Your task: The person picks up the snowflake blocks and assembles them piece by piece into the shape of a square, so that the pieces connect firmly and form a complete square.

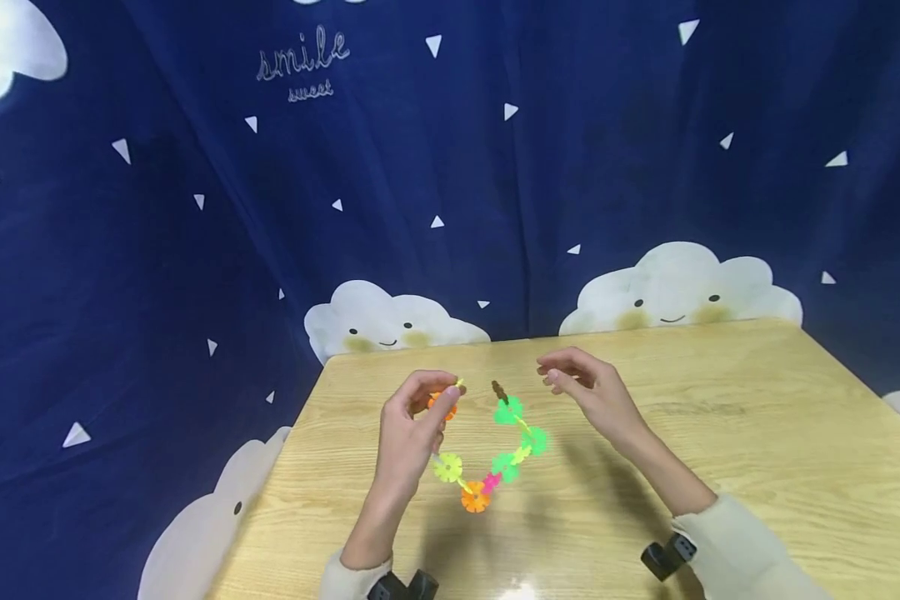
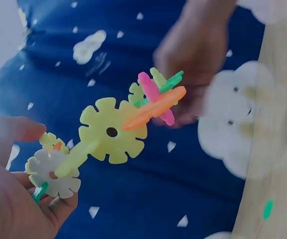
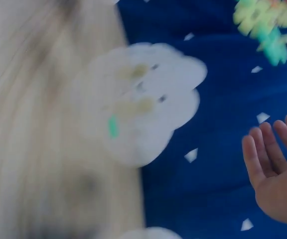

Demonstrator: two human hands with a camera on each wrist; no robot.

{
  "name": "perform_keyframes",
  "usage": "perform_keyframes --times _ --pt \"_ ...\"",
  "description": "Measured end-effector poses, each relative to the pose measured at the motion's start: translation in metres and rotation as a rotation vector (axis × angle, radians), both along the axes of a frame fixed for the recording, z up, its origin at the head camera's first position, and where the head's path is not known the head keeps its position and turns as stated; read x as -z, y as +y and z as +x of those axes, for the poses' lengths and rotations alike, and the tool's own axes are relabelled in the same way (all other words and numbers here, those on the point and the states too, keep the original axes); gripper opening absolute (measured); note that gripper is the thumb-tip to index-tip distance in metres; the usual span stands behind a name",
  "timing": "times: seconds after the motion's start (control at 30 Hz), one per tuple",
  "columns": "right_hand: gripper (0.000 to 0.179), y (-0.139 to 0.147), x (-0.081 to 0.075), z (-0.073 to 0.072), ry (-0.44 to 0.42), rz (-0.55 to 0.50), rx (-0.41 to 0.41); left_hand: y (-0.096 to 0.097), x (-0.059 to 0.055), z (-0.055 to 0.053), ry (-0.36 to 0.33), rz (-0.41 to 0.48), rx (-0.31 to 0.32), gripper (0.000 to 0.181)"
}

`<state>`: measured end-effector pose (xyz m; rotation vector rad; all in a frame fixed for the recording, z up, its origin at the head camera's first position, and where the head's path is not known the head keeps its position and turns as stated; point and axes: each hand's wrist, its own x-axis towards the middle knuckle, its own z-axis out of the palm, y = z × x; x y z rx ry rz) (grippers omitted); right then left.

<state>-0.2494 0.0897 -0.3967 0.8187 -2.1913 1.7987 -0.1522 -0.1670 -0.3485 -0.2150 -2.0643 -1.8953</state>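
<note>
A chain of slotted flower-shaped plastic discs hangs above the table in a curved, open loop. My left hand [image 1: 411, 429] pinches one end of it, near an orange disc [image 1: 433, 407]. Yellow [image 1: 447, 468], orange, pink [image 1: 491, 482] and green discs [image 1: 535, 441] follow along the loop to a brown disc [image 1: 499, 391] at its free end. In the left wrist view, a whitish disc [image 2: 44, 181] lies against the left fingers. My right hand [image 1: 598, 398] is held to the right of the brown disc, apart from the chain, its fingers loosely bent with nothing in them.
Below is a light wooden table [image 1: 720, 417]. A dark blue curtain [image 1: 450, 150] with clouds and white triangles hangs behind it and along the left side. Each sleeve cuff has a black camera [image 1: 667, 557] at the wrist.
</note>
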Motion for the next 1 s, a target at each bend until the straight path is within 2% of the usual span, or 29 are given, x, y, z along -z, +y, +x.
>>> perform_keyframes --times 0.17,0.3,0.53,0.6,0.73,1.0 --pt "0.027 -0.006 0.036 -0.025 -0.147 0.105 -0.032 -0.027 -0.002 0.001 0.002 0.061 -0.136 0.016" --pt "0.035 -0.018 0.054 -0.041 -0.237 0.182 -0.090 -0.039 -0.005 0.001 0.018 0.079 -0.214 0.017" --pt "0.044 -0.043 0.074 -0.055 -0.345 0.275 -0.249 -0.042 -0.006 0.001 0.033 0.089 -0.230 0.015" --pt "0.048 -0.047 0.078 -0.057 -0.390 0.281 -0.266 -0.043 -0.007 0.001 0.038 0.085 -0.242 0.015" --pt "0.054 -0.053 0.086 -0.060 -0.454 0.274 -0.257 -0.044 -0.009 0.002 0.044 0.080 -0.260 0.016" --pt "0.054 -0.062 0.094 -0.066 -0.474 0.252 -0.200 -0.050 -0.014 0.004 0.048 0.092 -0.282 0.019"
